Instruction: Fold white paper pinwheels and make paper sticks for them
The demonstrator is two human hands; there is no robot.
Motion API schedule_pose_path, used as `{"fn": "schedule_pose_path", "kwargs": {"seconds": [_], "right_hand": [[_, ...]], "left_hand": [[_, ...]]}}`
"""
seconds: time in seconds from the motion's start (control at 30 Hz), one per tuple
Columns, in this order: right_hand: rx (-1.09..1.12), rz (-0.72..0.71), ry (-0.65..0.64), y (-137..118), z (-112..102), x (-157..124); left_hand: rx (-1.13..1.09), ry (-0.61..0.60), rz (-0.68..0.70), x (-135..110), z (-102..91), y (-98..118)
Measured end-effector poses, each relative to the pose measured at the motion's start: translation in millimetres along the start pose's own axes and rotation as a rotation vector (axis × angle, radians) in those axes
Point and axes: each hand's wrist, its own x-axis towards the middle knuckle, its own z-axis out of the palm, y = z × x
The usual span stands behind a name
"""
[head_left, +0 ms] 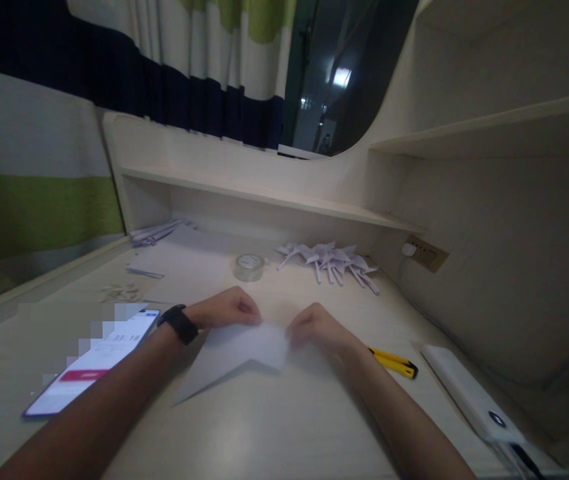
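A white sheet of paper (237, 351), partly folded, lies tilted on the desk between my hands, one pointed corner reaching toward me on the left. My left hand (229, 308), with a black watch on its wrist, has its fingers closed on the paper's far edge. On the right side, my right hand (318, 328) pinches the paper's edge and is slightly blurred. Beyond the hands stands a roll of clear tape (249, 267). A pile of white paper pinwheels (332, 260) rests at the back right.
A lit phone (109, 360) lies by my left forearm. A yellow utility knife (394, 363) and a white power strip or similar device (469, 393) are on the right. Paper sheets (184, 257) and rolled paper sticks (157, 233) sit back left, near small scattered pieces (120, 292).
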Motion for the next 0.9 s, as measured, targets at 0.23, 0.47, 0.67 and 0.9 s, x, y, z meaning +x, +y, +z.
{"fn": "schedule_pose_path", "kwargs": {"seconds": [0.23, 0.47, 0.67, 0.9], "right_hand": [[0.090, -0.062, 0.131, 2, -19, 0], [0.108, -0.145, 0.272, 8, 18, 13], [0.069, -0.106, 0.348, 6, 21, 10], [0.149, -0.099, 0.342, 4, 9, 11]], "left_hand": [[-0.078, 0.211, -0.088, -8, -11.2, -7], [-0.112, 0.160, -0.065, 4, 13.0, 7], [-0.110, 0.102, -0.064, 7, 20.3, 6], [-0.193, 0.147, -0.075, 3, 13.7, 4]]}}
